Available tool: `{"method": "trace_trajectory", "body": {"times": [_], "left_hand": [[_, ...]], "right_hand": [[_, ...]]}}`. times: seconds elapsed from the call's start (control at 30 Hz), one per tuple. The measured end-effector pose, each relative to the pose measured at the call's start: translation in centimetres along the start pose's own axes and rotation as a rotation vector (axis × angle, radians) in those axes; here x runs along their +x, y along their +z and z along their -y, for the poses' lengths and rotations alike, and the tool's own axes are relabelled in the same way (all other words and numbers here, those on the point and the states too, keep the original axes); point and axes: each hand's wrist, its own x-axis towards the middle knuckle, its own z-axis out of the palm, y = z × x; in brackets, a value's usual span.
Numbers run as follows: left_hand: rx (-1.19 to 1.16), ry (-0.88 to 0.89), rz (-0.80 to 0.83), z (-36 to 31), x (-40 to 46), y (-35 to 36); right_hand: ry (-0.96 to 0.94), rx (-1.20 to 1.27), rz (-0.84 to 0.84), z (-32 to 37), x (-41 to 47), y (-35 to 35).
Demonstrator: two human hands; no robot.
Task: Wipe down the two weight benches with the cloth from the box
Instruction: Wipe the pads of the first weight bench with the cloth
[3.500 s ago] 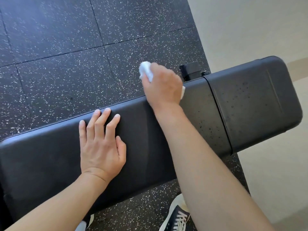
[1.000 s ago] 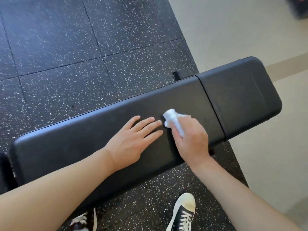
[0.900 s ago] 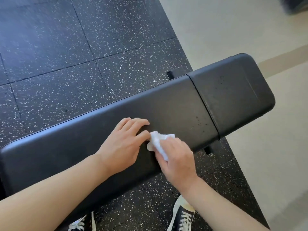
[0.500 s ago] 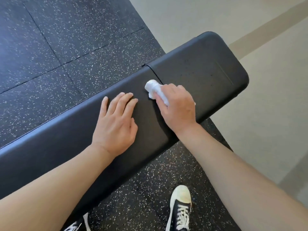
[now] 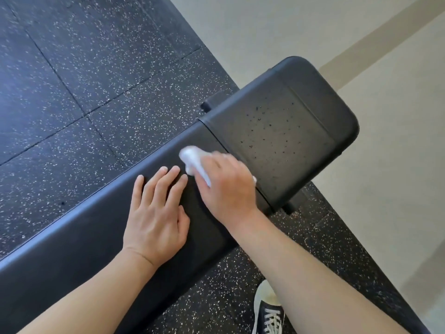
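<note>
Right hand wiping the black desk with a white cloth, left hand flat beside it.

The right hand (image 5: 227, 186) curls round the bunched white cloth (image 5: 192, 160), pressing it on the long pad of the desk (image 5: 72, 251) near its far edge, just short of the seam with the speckled seat pad (image 5: 284, 131). The left hand (image 5: 156, 213) lies flat with fingers straight, just beside the cloth. A dark sneaker (image 5: 268, 309) stands on the rubber floor (image 5: 84, 80).

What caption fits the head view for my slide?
Right hand wipes the black bench with a white cloth; left hand rests flat beside it.
</note>
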Motion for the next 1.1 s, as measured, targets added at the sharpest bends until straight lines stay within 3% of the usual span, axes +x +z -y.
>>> {"method": "trace_trajectory", "body": {"times": [0.13,0.23,0.4,0.57,0.7,0.93,1.1], "left_hand": [[0.015,0.010,0.008,0.1,0.0,0.0],[0.014,0.011,0.013,0.3,0.1,0.1],[0.012,0.017,-0.003,0.4,0.0,0.3],[0.015,0.028,-0.019,0.4,0.0,0.7],[0.006,0.031,-0.013,0.6,-0.1,0.7],[-0.009,0.019,-0.013,0.3,0.0,0.5],[-0.023,0.008,-0.020,0.3,-0.1,0.3]], "right_hand": [[-0.039,-0.106,0.125,3.7,10.9,3.9],[-0.036,-0.163,0.237,3.7,13.0,5.5],[0.007,0.055,-0.032,0.6,3.3,1.6],[0.017,0.028,-0.041,-3.6,-6.3,-1.8],[0.012,0.055,-0.097,-1.4,-2.4,0.1],[0.016,0.021,-0.045,3.9,8.7,4.8],[-0.020,0.017,-0.089,1.3,4.7,2.9]]}}
